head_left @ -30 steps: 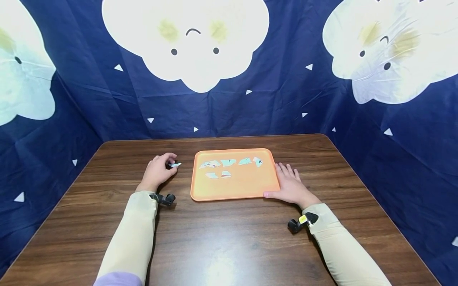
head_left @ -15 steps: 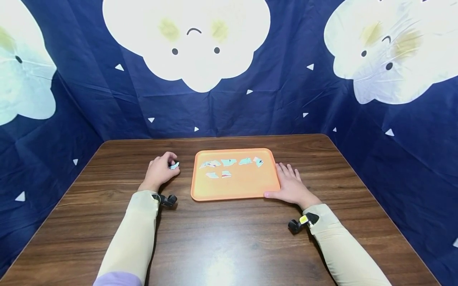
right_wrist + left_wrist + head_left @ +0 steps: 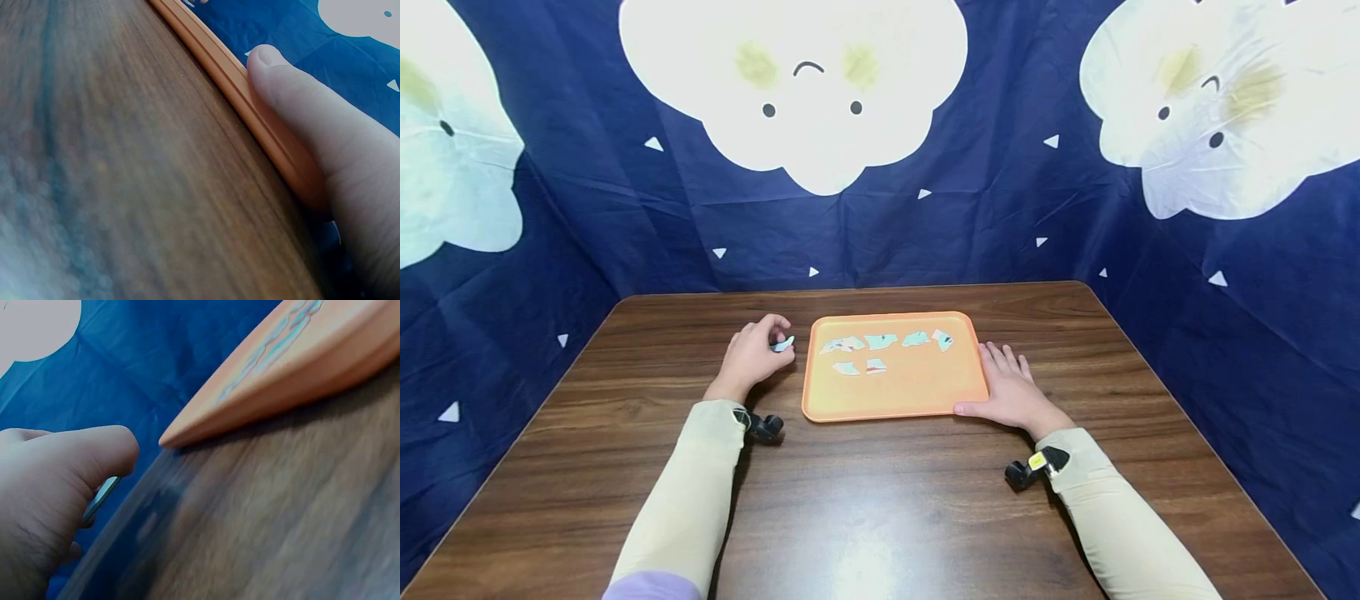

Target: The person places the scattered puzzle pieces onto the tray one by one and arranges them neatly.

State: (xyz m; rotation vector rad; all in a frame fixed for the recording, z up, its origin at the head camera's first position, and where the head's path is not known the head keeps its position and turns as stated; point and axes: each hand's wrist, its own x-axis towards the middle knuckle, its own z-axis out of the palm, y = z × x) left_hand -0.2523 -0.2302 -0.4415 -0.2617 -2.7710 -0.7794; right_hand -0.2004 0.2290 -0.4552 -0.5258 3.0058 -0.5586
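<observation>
My left hand (image 3: pixel 751 360) pinches a light-blue puzzle piece (image 3: pixel 784 343) just left of the orange tray (image 3: pixel 917 396), above the table. In the left wrist view only a thin edge of that puzzle piece (image 3: pixel 103 497) shows beneath the thumb. Several irregular, pale blue and white printed pieces (image 3: pixel 881 341) lie in the tray, in a back row and a shorter row in front of it. My right hand (image 3: pixel 1011 393) rests against the tray's right side with fingers straight. Its thumb touches the tray's front right corner, also seen in the right wrist view.
The tray sits on a brown wood-grain table (image 3: pixel 865 483), towards its back edge. A dark blue curtain (image 3: pixel 850 242) with white clouds and small triangles hangs behind the table and along both sides.
The left hand has moved right towards the tray, carrying the puzzle piece, which has turned between its fingers. My right hand and the pieces in the tray keep their places.
</observation>
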